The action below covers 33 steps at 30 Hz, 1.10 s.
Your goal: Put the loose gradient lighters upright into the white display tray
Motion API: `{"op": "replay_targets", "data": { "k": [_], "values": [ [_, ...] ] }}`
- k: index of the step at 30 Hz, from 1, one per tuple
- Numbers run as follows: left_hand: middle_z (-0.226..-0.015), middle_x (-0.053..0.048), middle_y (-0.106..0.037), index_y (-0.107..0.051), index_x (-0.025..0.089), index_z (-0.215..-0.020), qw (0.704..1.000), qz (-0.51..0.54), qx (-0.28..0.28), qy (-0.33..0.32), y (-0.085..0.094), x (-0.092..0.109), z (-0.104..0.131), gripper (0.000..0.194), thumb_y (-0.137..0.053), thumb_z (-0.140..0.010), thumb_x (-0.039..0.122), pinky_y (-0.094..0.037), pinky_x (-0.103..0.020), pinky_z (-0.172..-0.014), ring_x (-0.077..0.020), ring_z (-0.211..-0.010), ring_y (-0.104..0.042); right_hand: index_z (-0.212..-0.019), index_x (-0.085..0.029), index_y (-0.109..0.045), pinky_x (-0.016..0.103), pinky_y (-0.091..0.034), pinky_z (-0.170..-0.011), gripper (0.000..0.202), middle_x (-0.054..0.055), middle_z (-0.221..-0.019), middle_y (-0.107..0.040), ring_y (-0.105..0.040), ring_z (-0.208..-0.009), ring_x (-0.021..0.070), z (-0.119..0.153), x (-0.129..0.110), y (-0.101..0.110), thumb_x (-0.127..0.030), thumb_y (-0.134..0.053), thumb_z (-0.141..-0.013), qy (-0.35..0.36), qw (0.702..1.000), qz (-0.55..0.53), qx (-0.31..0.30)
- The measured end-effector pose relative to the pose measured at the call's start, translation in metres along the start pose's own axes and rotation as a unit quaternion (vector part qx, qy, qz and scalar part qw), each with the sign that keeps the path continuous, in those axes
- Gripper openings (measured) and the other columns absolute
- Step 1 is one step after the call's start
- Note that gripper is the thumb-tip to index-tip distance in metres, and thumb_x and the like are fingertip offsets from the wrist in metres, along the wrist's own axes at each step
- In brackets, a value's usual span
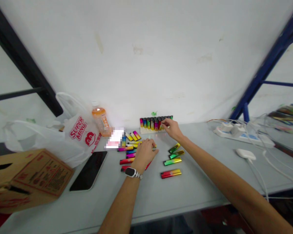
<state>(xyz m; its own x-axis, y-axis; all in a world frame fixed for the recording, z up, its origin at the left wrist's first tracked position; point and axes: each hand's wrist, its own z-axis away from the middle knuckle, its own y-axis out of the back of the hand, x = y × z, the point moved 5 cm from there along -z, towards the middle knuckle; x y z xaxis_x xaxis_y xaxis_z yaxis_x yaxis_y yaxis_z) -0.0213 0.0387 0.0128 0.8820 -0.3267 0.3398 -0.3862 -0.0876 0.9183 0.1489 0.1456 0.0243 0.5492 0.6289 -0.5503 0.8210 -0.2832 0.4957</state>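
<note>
Near the wall, a white holder (146, 131) carries rows of upright lighters (152, 123) with black tops and coloured metallic bodies. My right hand (172, 127) is at the holder's right part, its fingers pinched on a lighter there, mostly covered by the fingertips. Lower and to the left, my left hand (144, 152) is curled above lighters lying on the table. A yellow lighter end (155, 146) shows between its fingertips and thumb. Several loose lighters (127, 161) lie left of that hand. Green-yellow lighters (173, 161) and a red-yellow lighter (171, 173) lie to its right.
On the left are a cardboard box (36, 178), a white plastic bag (73, 139), an orange drink bottle (101, 120) and a black phone (90, 170). A blurred-out patch (115, 138) lies beside the lighters. A power strip (244, 136) and white charger (245, 154) with cables occupy the right.
</note>
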Motion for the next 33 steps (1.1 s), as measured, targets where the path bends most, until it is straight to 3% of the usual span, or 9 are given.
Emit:
{"op": "replay_targets", "data": {
  "k": [7, 10, 13, 16, 20, 22, 27, 30, 33],
  "values": [
    [-0.11, -0.011, -0.062, -0.064, 0.018, -0.106, 0.999, -0.05, 0.01, 0.001, -0.01, 0.001, -0.003, 0.026, -0.06, -0.082, 0.027, -0.041, -0.041, -0.094, -0.0288, -0.11, -0.055, -0.093, -0.017, -0.072, 0.028, -0.047, -0.076, 0.015, 0.006, -0.089, -0.064, -0.059, -0.078, 0.0167, -0.015, -0.005, -0.006, -0.02, -0.058, -0.088, 0.013, 0.989, 0.115, -0.091],
    [-0.109, -0.011, -0.059, -0.066, 0.018, -0.102, 0.998, -0.056, 0.015, 0.007, -0.009, 0.001, -0.003, 0.026, -0.06, -0.078, 0.022, -0.041, -0.041, -0.097, -0.029, -0.111, -0.053, -0.105, -0.018, -0.073, 0.031, -0.047, -0.083, 0.023, 0.01, -0.105, -0.056, -0.058, -0.087, 0.0188, -0.013, -0.008, -0.005, -0.025, -0.057, -0.089, 0.004, 0.98, 0.187, -0.074],
    [-0.111, -0.011, -0.059, -0.067, 0.019, -0.103, 0.998, -0.055, 0.013, 0.009, -0.008, 0.001, -0.003, 0.028, -0.057, -0.077, 0.016, -0.04, -0.04, -0.098, -0.0272, -0.112, -0.052, -0.116, -0.019, -0.072, 0.034, -0.046, -0.086, 0.031, 0.011, -0.105, -0.05, -0.055, -0.087, 0.0201, -0.005, -0.009, -0.002, -0.027, -0.055, -0.091, -0.007, 0.972, 0.227, -0.059],
    [-0.112, -0.009, -0.059, -0.068, 0.021, -0.103, 0.998, -0.06, 0.009, 0.007, -0.006, 0.001, -0.004, 0.027, -0.056, -0.079, 0.015, -0.039, -0.039, -0.097, -0.0261, -0.112, -0.051, -0.129, -0.021, -0.066, 0.036, -0.046, -0.088, 0.04, 0.011, -0.105, -0.047, -0.053, -0.093, 0.0222, 0.005, -0.011, -0.001, -0.026, -0.054, -0.09, -0.001, 0.968, 0.24, -0.077],
    [-0.111, -0.007, -0.064, -0.066, 0.022, -0.103, 0.998, -0.069, 0.009, -0.006, -0.005, 0.005, -0.007, 0.02, -0.057, -0.085, 0.02, -0.037, -0.041, -0.096, -0.0267, -0.111, -0.052, -0.147, -0.018, -0.045, 0.039, -0.046, -0.093, 0.061, 0.012, -0.109, -0.046, -0.052, -0.101, 0.0258, 0.021, -0.016, 0.004, -0.03, -0.058, -0.088, -0.022, 0.971, 0.227, -0.067],
    [-0.111, -0.007, -0.067, -0.064, 0.022, -0.104, 0.998, -0.061, 0.007, -0.019, -0.006, 0.007, -0.009, 0.018, -0.057, -0.088, 0.025, -0.037, -0.042, -0.095, -0.0268, -0.11, -0.053, -0.144, -0.017, -0.046, 0.04, -0.046, -0.095, 0.06, 0.012, -0.109, -0.047, -0.054, -0.101, 0.0261, 0.031, -0.02, 0.008, -0.031, -0.058, -0.087, -0.043, 0.978, 0.199, -0.038],
    [-0.117, -0.009, -0.068, -0.06, 0.021, -0.117, 0.998, -0.046, -0.003, -0.039, -0.013, 0.005, -0.012, 0.027, -0.054, -0.091, 0.027, -0.037, -0.043, -0.095, -0.0283, -0.113, -0.055, -0.116, -0.019, -0.064, 0.039, -0.046, -0.094, 0.031, 0.01, -0.105, -0.049, -0.056, -0.098, 0.0244, 0.057, -0.035, 0.014, -0.029, -0.056, -0.088, -0.063, 0.991, 0.121, 0.001],
    [-0.118, -0.009, -0.066, -0.059, 0.021, -0.121, 0.998, -0.031, -0.003, -0.056, -0.016, 0.004, -0.013, 0.029, -0.052, -0.093, 0.028, -0.038, -0.041, -0.096, -0.0268, -0.112, -0.057, -0.105, -0.02, -0.068, 0.039, -0.045, -0.093, 0.023, 0.009, -0.102, -0.053, -0.055, -0.099, 0.0243, 0.068, -0.044, 0.009, -0.028, -0.059, -0.086, -0.047, 0.99, 0.121, -0.056],
    [-0.121, -0.008, -0.064, -0.056, 0.022, -0.127, 0.998, 0.016, 0.019, -0.061, -0.016, 0.004, -0.015, 0.033, -0.049, -0.095, 0.025, -0.041, -0.038, -0.097, -0.0237, -0.112, -0.059, -0.111, -0.021, -0.068, 0.041, -0.041, -0.094, 0.03, 0.01, -0.107, -0.056, -0.052, -0.106, 0.0265, 0.075, -0.053, 0.002, -0.025, -0.064, -0.081, -0.026, 0.977, 0.16, -0.141]
  ]
}}
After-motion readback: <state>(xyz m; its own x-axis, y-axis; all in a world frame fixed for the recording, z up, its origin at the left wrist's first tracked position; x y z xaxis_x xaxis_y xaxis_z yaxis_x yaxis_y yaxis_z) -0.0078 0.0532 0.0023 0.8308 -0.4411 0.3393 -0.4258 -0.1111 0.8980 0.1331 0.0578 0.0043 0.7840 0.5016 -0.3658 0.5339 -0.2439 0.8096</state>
